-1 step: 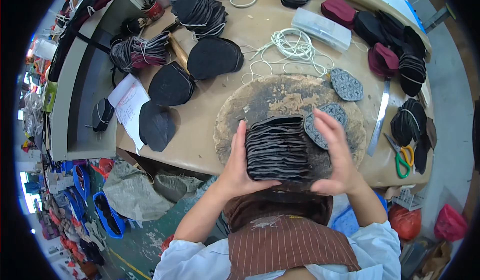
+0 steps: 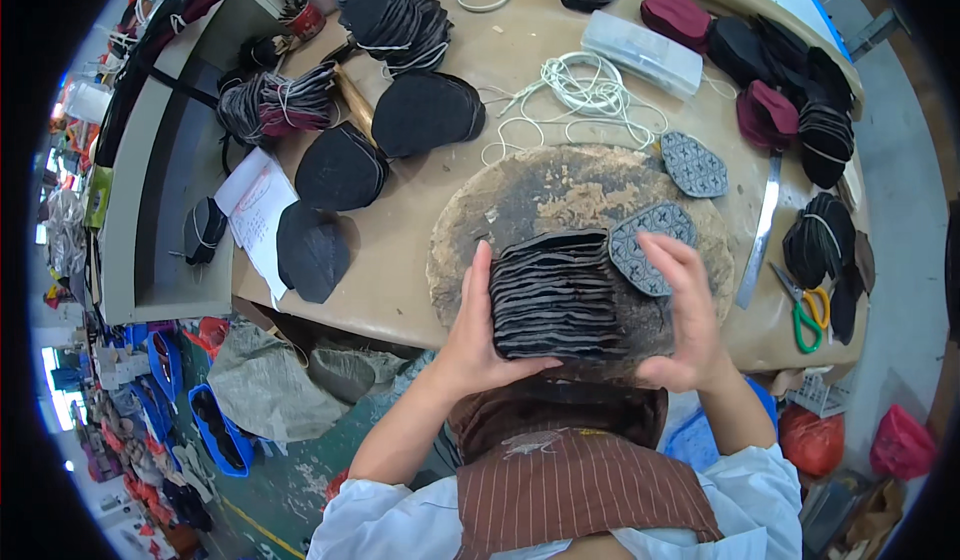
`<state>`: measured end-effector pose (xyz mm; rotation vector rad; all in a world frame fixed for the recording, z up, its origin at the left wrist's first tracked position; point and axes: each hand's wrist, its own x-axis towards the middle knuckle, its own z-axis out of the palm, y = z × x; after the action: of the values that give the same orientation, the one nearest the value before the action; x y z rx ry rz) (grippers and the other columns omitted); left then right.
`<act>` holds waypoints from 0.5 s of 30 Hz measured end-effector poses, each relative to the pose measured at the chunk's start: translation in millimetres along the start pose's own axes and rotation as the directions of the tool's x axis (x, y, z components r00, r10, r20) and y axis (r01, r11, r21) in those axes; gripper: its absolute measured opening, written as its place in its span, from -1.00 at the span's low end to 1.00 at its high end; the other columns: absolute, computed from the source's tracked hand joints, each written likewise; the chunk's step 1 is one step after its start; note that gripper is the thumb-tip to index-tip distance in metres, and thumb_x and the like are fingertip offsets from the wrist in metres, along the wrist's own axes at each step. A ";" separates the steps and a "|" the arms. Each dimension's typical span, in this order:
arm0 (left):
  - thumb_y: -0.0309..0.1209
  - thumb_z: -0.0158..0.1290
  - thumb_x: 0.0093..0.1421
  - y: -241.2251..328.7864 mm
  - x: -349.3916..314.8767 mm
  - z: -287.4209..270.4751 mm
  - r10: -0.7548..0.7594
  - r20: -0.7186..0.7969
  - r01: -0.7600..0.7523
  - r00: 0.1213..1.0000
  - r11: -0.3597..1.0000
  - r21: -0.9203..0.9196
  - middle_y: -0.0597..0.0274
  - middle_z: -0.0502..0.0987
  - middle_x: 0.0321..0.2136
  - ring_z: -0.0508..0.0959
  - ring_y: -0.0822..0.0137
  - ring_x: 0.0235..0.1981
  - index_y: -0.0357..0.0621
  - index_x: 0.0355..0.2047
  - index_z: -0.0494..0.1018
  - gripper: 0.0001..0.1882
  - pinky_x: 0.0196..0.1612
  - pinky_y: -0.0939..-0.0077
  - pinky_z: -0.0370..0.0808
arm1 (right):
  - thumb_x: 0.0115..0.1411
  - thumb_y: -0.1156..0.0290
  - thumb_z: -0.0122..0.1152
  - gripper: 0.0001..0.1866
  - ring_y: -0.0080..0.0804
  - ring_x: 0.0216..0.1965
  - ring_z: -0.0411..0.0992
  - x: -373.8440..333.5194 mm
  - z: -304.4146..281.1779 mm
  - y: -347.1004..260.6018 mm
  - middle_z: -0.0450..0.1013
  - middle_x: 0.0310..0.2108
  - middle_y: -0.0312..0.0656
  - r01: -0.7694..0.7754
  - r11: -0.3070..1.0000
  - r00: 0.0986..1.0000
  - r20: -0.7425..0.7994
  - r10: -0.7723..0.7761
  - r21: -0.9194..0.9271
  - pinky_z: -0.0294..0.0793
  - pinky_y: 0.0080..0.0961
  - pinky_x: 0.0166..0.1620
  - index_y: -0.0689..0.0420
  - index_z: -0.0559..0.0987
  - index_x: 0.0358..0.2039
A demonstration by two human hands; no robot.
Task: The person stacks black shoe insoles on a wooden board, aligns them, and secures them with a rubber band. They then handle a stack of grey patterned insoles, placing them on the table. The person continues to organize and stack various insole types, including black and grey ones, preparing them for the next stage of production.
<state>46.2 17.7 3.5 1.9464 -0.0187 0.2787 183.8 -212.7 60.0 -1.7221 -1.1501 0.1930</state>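
Note:
A stack of black cut fabric pieces (image 2: pixel 555 295) lies on a round, worn wooden block (image 2: pixel 500 195), its layered grey edges facing me. My left hand (image 2: pixel 478 332) holds the stack's left side, fingers along that side and thumb across the near edge. To the right of the stack, my right hand (image 2: pixel 685 325) is open, thumb and fingers apart, with a gap between it and the pieces. Just beyond the right fingers sits a grey patterned sole-shaped piece (image 2: pixel 640 260), partly covered by them. Another patterned piece (image 2: pixel 694 165) rests at the block's far right edge.
White cord (image 2: pixel 585 90) lies loosely coiled behind the block, near a clear plastic box (image 2: pixel 642 55). A metal ruler (image 2: pixel 760 235) and scissors (image 2: pixel 806 320) lie at right. Black bundles (image 2: pixel 430 115), a wooden handle (image 2: pixel 353 100) and papers (image 2: pixel 262 215) occupy the left.
My right hand has shifted slightly right, farther from the stack, uncovering more of the patterned piece. My left hand and the stack have stayed in place.

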 end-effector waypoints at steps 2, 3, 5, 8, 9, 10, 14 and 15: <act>-0.22 0.45 -0.27 -7.0 -8.4 4.3 -0.040 -0.032 0.040 0.999 0.999 0.017 -0.29 0.01 0.21 0.15 -0.13 0.22 -0.43 0.29 -0.38 0.40 0.25 0.18 0.08 | -0.03 -0.01 0.31 -0.20 -0.02 0.03 0.29 -24.2 -0.3 -4.3 0.27 0.03 0.09 -0.007 0.999 0.999 -0.031 0.008 0.039 0.23 -0.21 0.13 0.34 0.36 0.08; -0.22 0.44 -0.24 -8.1 -10.6 7.2 -0.065 -0.061 0.065 0.996 0.998 0.004 -0.32 -0.02 0.23 0.13 -0.13 0.24 -0.45 0.29 -0.37 0.38 0.26 0.19 0.07 | -0.01 0.04 0.31 -0.29 -0.08 -0.04 0.35 -36.2 2.4 -8.2 0.34 -0.04 0.06 -0.009 0.998 0.999 -0.047 0.011 0.057 0.29 -0.25 0.08 0.34 0.44 0.02; -0.22 0.43 -0.22 -4.4 -9.2 8.8 -0.061 -0.080 0.063 0.995 0.998 0.018 -0.33 0.00 0.22 0.16 -0.12 0.23 -0.45 0.29 -0.37 0.36 0.26 0.18 0.07 | -0.10 0.20 0.34 -0.40 -0.10 -0.10 0.38 -45.9 18.7 -16.9 0.38 -0.09 -0.01 -0.008 0.999 0.998 -0.069 0.012 0.050 0.33 -0.25 0.02 0.28 0.50 -0.06; -0.29 0.45 -0.26 3.6 -4.9 8.8 -0.015 -0.063 0.016 0.998 1.000 0.001 -0.29 0.16 0.15 0.28 -0.08 0.17 -0.42 0.28 -0.47 0.42 0.24 0.19 0.11 | -0.19 0.29 0.35 -0.41 -0.09 -0.06 0.35 -54.2 38.4 -23.1 0.36 -0.03 -0.06 -0.009 0.993 0.995 -0.100 -0.002 -0.118 0.32 -0.22 0.02 0.19 0.51 -0.06; -0.31 0.46 -0.28 4.2 -3.6 9.1 0.010 -0.050 -0.012 0.999 1.000 -0.028 -0.27 0.20 0.13 0.31 -0.06 0.15 -0.41 0.28 -0.50 0.45 0.24 0.19 0.12 | -0.19 0.30 0.35 -0.41 -0.10 -0.05 0.34 -57.6 44.0 -21.7 0.36 -0.02 -0.06 -0.010 0.989 0.991 -0.131 -0.010 -0.148 0.31 -0.22 0.02 0.18 0.51 -0.06; -0.33 0.47 -0.30 5.0 -2.0 9.1 0.036 -0.040 -0.038 0.999 0.998 -0.057 -0.24 0.24 0.11 0.34 -0.04 0.13 -0.40 0.27 -0.53 0.48 0.23 0.19 0.14 | -0.20 0.30 0.35 -0.41 -0.10 -0.04 0.34 -59.8 48.5 -21.2 0.35 -0.01 -0.06 -0.012 0.984 0.987 -0.160 -0.017 -0.179 0.31 -0.21 0.02 0.17 0.52 -0.06; -0.39 0.51 -0.38 8.4 2.8 5.8 0.123 0.030 -0.124 0.992 0.990 0.063 -0.20 0.17 0.16 0.30 0.02 0.16 -0.25 0.28 -0.62 0.58 0.25 0.19 0.13 | -0.18 0.36 0.33 -0.47 -0.17 -0.07 0.36 -57.9 54.5 -25.1 0.43 -0.11 -0.20 0.023 0.979 0.973 -0.219 -0.068 -0.203 0.34 -0.26 -0.04 0.12 0.54 -0.10; -0.39 0.51 -0.39 9.6 4.0 5.8 0.130 0.024 -0.132 0.991 0.989 0.070 -0.19 0.17 0.16 0.30 0.03 0.16 -0.26 0.29 -0.61 0.58 0.25 0.20 0.12 | -0.18 0.38 0.33 -0.48 -0.19 -0.08 0.36 -58.3 55.9 -24.8 0.44 -0.12 -0.22 0.039 0.979 0.969 -0.233 -0.086 -0.199 0.34 -0.27 -0.05 0.11 0.54 -0.10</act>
<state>49.8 9.1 10.9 2.0224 -0.1514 0.3518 104.5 -220.1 31.8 -1.8181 -1.0679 -0.1698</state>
